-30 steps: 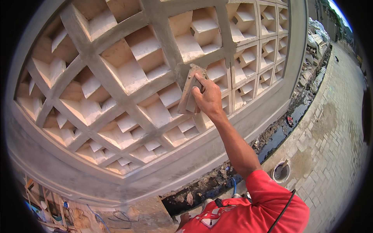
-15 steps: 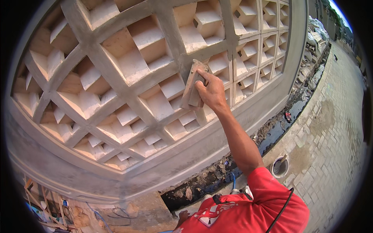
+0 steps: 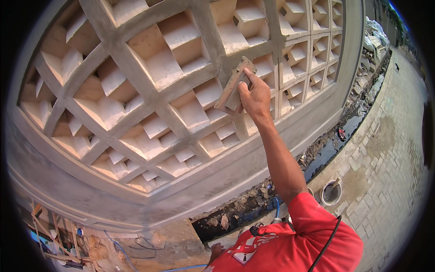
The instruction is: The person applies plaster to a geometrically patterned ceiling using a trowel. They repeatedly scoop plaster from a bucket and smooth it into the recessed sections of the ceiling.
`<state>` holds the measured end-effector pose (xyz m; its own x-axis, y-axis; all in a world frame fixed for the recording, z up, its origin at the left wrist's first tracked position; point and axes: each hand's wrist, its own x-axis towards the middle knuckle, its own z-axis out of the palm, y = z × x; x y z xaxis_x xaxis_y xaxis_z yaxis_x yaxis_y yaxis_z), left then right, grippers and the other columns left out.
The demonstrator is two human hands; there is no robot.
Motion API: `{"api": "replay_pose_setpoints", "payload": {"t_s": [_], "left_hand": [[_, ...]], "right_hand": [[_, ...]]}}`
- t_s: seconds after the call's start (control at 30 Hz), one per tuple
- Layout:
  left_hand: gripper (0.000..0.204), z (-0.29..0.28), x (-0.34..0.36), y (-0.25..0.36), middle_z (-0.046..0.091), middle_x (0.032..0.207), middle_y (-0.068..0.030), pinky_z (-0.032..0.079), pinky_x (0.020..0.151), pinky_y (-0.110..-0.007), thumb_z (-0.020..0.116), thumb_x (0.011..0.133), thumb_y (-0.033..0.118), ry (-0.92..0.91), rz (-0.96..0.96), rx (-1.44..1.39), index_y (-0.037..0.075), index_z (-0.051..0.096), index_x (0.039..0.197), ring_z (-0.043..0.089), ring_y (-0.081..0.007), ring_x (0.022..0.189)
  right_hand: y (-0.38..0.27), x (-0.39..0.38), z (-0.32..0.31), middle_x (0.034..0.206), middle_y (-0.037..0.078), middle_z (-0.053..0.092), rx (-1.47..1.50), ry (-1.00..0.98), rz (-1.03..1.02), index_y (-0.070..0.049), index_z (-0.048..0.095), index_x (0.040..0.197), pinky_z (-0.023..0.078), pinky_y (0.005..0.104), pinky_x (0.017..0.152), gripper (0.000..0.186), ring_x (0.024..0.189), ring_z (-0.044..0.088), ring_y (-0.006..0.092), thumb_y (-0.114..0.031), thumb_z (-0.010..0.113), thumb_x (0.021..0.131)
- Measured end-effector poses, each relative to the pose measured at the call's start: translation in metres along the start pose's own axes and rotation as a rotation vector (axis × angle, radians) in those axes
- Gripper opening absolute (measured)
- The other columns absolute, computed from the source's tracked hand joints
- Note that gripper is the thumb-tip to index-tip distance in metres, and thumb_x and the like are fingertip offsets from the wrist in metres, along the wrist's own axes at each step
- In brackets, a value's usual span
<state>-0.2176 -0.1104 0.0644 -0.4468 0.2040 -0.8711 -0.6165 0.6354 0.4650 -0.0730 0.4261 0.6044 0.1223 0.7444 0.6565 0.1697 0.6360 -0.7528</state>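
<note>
My right hand is closed round the handle of a plastering trowel, its forefinger stretched along the back near the top end. The trowel's long, mortar-smeared blade lies against a grey rib of the lattice wall, tilted with its upper end to the right. Pale, roughly square recesses with angled blocks inside sit between the ribs. Low in the picture, beside the red shirt, part of my left hand shows away from the wall; its fingers are too small and partly hidden to read.
A bucket with grey stuff and a stick-like handle stands on the paving at right. Below the wall runs a ditch with dark water and rubble. Wooden sticks and a blue hose lie at lower left.
The trowel has turned a little, its upper end leaning further right, still at about the same rib. The whole view has shifted slightly. My right hand keeps its grip.
</note>
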Motion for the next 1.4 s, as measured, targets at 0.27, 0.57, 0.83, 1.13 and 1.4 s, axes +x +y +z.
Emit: {"api": "replay_pose_setpoints", "payload": {"t_s": [0.27, 0.57, 0.83, 1.13, 1.4], "left_hand": [[0.035, 0.012, -0.027, 0.019, 0.06, 0.104, -0.0156, 0.056, 0.063, -0.039, 0.053, 0.094, 0.023, 0.012, 0.053, 0.099, 0.001, 0.048, 0.122, 0.064, -0.0267, 0.077], [0.035, 0.02, -0.046, 0.048, 0.061, 0.104, -0.0149, 0.056, 0.064, -0.039, 0.05, 0.095, 0.023, 0.035, 0.065, 0.139, 0.002, 0.048, 0.124, 0.064, -0.0267, 0.076], [0.035, 0.014, -0.033, 0.034, 0.061, 0.104, -0.0152, 0.056, 0.063, -0.039, 0.048, 0.096, 0.023, 0.004, 0.053, 0.156, 0.002, 0.048, 0.124, 0.064, -0.0278, 0.075], [0.037, 0.018, -0.018, 0.038, 0.062, 0.104, -0.0158, 0.056, 0.062, -0.038, 0.05, 0.095, 0.024, -0.024, 0.068, 0.14, 0.0, 0.048, 0.123, 0.065, -0.0282, 0.074], [0.038, 0.017, -0.019, 0.046, 0.062, 0.102, -0.0157, 0.055, 0.061, -0.036, 0.053, 0.095, 0.026, -0.04, 0.144, 0.127, 0.0, 0.05, 0.122, 0.065, -0.0271, 0.072]], "right_hand": [[-0.014, -0.003, 0.024, 0.098, 0.024, 0.068, -0.17, -0.039, 0.12, -0.001, 0.059, 0.124, 0.05, 0.0382, 0.085, 0.046, 0.09, 0.068, 0.0319, -0.015, 0.056, 0.08], [-0.012, 0.026, 0.006, 0.088, 0.026, 0.065, -0.031, 0.112, 0.053, 0.0, 0.06, 0.122, 0.05, 0.0438, 0.082, 0.047, 0.086, 0.065, 0.0375, -0.019, 0.058, 0.079], [-0.006, -0.017, 0.009, 0.1, 0.026, 0.066, -0.032, -0.093, 0.101, -0.002, 0.06, 0.123, 0.05, 0.0403, 0.086, 0.049, 0.091, 0.066, 0.0345, -0.02, 0.058, 0.078], [-0.022, -0.011, 0.013, 0.103, 0.025, 0.066, -0.176, -0.174, 0.172, -0.002, 0.061, 0.122, 0.049, 0.0402, 0.089, 0.046, 0.096, 0.065, 0.0353, -0.018, 0.058, 0.079], [-0.003, 0.018, 0.002, 0.099, 0.024, 0.066, -0.054, 0.018, 0.137, -0.002, 0.06, 0.123, 0.05, 0.0426, 0.082, 0.046, 0.087, 0.065, 0.0366, -0.018, 0.059, 0.08]]}}
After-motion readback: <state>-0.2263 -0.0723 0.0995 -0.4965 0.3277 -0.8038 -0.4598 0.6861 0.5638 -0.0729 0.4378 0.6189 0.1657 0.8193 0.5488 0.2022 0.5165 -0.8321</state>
